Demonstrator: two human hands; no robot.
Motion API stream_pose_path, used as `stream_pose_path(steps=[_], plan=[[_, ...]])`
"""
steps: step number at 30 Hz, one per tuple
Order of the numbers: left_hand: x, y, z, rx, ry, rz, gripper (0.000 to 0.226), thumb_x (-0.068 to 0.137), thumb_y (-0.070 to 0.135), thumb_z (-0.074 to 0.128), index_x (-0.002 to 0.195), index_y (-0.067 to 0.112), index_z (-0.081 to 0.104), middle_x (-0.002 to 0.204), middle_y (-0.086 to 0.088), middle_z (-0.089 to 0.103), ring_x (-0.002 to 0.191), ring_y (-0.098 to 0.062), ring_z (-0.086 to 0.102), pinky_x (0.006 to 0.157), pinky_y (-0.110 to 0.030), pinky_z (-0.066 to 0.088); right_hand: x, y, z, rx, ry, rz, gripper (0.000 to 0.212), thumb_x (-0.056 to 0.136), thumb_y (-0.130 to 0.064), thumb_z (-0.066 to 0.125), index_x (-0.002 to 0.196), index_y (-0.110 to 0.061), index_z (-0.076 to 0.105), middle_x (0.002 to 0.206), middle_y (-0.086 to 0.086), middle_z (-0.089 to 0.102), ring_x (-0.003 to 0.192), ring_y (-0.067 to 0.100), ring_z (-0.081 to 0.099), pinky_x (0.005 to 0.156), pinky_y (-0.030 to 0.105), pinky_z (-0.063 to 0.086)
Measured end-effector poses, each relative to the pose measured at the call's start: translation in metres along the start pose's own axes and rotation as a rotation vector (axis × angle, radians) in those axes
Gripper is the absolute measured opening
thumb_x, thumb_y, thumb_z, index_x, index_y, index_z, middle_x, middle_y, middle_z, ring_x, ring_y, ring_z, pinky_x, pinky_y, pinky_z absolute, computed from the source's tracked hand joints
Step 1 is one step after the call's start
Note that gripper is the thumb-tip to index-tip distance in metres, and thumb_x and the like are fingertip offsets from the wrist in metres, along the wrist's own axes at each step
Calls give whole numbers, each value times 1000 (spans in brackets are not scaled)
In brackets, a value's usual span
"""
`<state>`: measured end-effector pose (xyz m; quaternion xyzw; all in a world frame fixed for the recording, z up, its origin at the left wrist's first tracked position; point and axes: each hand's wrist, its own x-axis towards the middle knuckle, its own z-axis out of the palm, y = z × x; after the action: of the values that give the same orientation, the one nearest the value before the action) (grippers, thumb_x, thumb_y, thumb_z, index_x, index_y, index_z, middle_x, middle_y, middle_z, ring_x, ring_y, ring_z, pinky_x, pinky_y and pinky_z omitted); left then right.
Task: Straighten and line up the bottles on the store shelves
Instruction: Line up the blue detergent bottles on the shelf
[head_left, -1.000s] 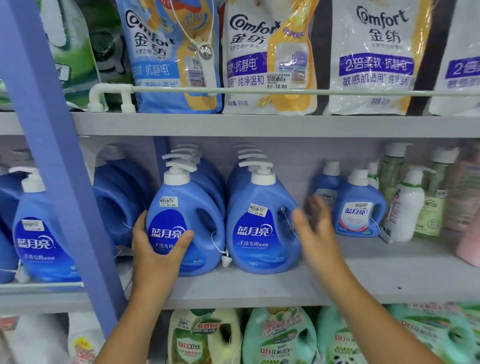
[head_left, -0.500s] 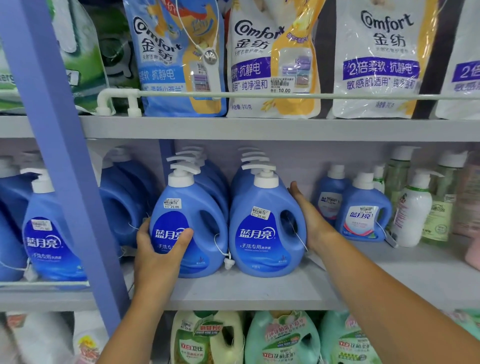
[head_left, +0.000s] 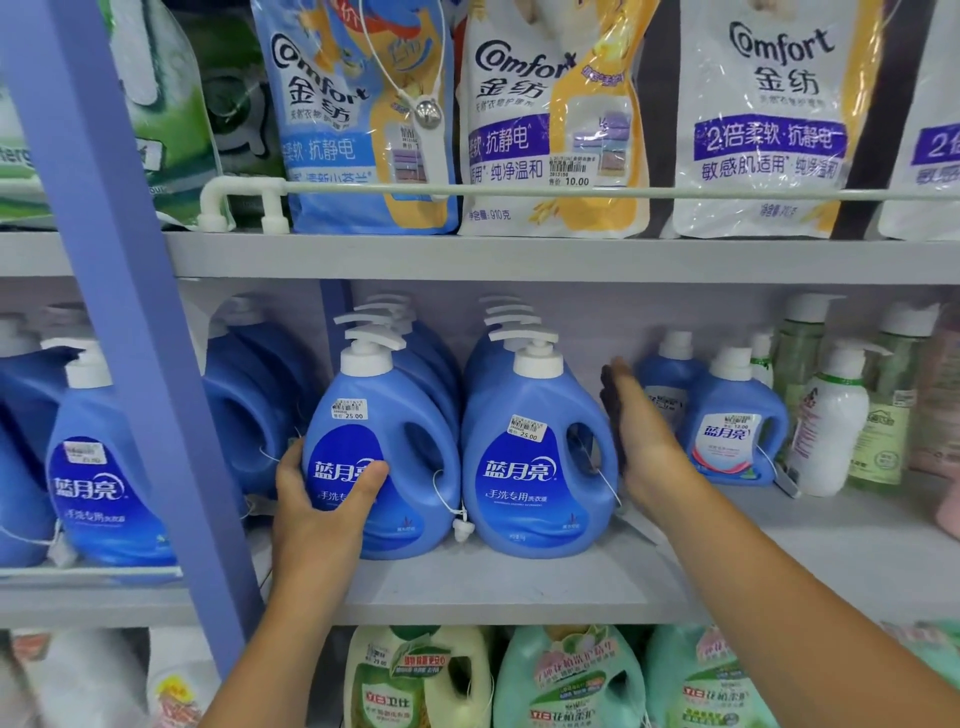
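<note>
2 large blue pump bottles were found upright at the front of the middle shelf (head_left: 519, 587), side by side, each heading a row of like bottles behind. The left bottle (head_left: 382, 447) was held by the left hand (head_left: 322, 499): thumb laid across the label, fingers wrapped round the bottle's left side. The right bottle (head_left: 540, 457) was touched on its handle side by the right hand (head_left: 641, 441), whose fingers were extended flat and gripped nothing. A smaller blue bottle (head_left: 732, 426) stood just right of that hand. Softener pouches (head_left: 550, 119) were ranged on the shelf above, behind a white rail (head_left: 571, 191).
</note>
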<state>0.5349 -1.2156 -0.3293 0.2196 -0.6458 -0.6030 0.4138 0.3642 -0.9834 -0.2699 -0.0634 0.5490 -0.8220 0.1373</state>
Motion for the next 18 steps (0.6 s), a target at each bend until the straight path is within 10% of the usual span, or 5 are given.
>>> stream_pose_path(steps=[4, 9, 15, 18], plan=[[0, 0, 0, -23, -6, -7, 76, 83, 37, 81, 147, 35, 38, 126, 11, 58, 103, -4, 60, 71, -17, 46, -7, 22, 5, -114, 46, -128, 37, 103, -45, 51, 77, -24, 67, 61, -9, 71, 69, 12, 68, 59, 23, 51], [4, 1, -4, -21, 0, -23, 74, 82, 40, 82, 142, 40, 39, 124, 14, 59, 107, -5, 61, 79, -23, 48, -3, 33, 11, -158, 104, -168, 41, 97, -56, 53, 83, -25, 75, 89, -1, 79, 89, 21, 74, 87, 39, 56], [3, 1, -6, 25, -26, -12, 81, 81, 46, 80, 148, 38, 34, 129, 12, 57, 112, -13, 60, 84, -28, 49, -15, 37, 3, -199, 91, -204, 34, 103, -43, 49, 81, -25, 67, 75, -11, 74, 79, 9, 70, 67, 23, 51], [2, 2, -6, 40, -40, -4, 80, 82, 43, 80, 147, 37, 33, 125, 13, 56, 105, -8, 59, 74, -21, 47, -27, 43, 4, -387, 103, -312, 45, 99, -60, 48, 131, -31, 62, 122, -16, 66, 113, 6, 63, 86, 20, 51]])
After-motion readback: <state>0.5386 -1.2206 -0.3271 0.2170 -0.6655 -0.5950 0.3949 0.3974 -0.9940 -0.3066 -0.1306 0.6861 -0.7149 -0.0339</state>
